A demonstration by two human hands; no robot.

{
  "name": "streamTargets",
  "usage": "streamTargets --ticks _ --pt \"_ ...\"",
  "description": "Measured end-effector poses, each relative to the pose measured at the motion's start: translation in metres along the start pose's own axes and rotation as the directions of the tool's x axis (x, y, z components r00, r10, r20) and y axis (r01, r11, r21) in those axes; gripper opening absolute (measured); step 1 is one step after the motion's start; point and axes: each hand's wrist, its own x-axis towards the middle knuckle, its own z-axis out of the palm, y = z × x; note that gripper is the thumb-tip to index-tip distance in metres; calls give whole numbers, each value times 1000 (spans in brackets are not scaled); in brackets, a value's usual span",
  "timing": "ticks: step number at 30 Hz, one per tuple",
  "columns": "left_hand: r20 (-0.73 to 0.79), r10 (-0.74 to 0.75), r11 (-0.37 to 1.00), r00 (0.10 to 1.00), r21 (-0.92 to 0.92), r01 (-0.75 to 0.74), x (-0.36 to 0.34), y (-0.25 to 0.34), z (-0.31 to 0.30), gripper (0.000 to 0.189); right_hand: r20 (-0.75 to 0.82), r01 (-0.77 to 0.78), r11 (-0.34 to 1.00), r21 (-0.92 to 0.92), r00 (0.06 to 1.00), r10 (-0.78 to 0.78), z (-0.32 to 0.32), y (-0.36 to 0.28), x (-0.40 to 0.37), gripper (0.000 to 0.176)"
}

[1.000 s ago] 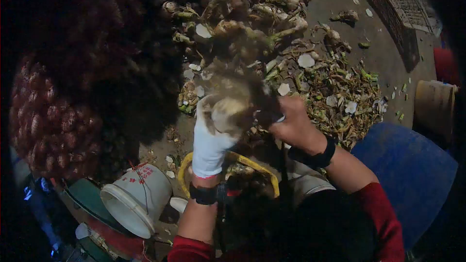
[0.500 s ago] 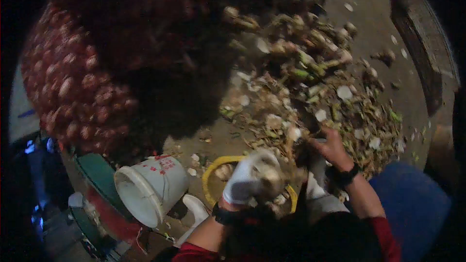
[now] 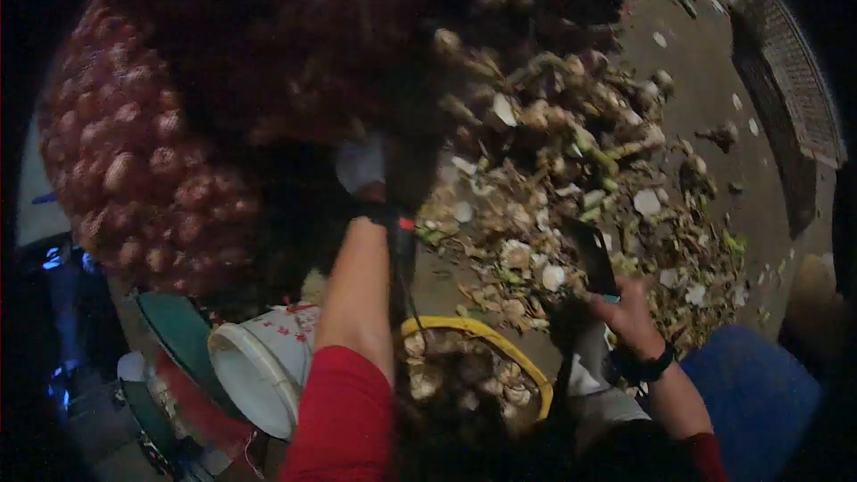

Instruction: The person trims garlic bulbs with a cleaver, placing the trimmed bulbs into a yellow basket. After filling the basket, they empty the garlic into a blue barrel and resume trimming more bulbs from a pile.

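My left hand (image 3: 361,163), in a white glove, reaches far forward over the dark, shadowed heap. Shadow and blur hide its fingers, so what it touches cannot be made out. My right hand (image 3: 632,314) is closed around the handle of a broad, dark-bladed knife (image 3: 593,259) above the trimmings. Near my lap stands a yellow-rimmed basket (image 3: 482,330) with several garlic bulbs (image 3: 427,384) inside. Cut stalks, roots and peelings (image 3: 527,254) cover the floor in front of the knife.
A big red net sack (image 3: 152,170) full of bulbs stands at the left. A white bucket (image 3: 259,357) lies tipped beside it. Stalked garlic (image 3: 571,116) is heaped ahead. A blue object (image 3: 750,393) sits at right, and a low mesh-covered structure (image 3: 790,62) lies beyond.
My left hand has left the basket, where it held a garlic bulb, and stretched forward to the dark heap. The right hand has shifted slightly down and right, its knife now plainer to see.
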Motion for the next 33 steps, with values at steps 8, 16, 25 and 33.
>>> streamTargets --ticks 8,16,25,33 --pt "92 108 934 990 -351 -70 -5 -23 12 50 -57 11 995 103 998 -5 4 7 10 23" --pt "428 538 226 727 -903 365 -156 34 -73 87 -80 477 856 -201 863 -500 11 -23 28 39" --pt "606 536 550 588 -779 302 -202 43 -95 76 111 558 677 -481 804 -584 2 -61 5 32" --pt "604 487 400 631 -796 454 -207 59 -113 54 122 621 632 -463 751 -649 4 -38 13 35"
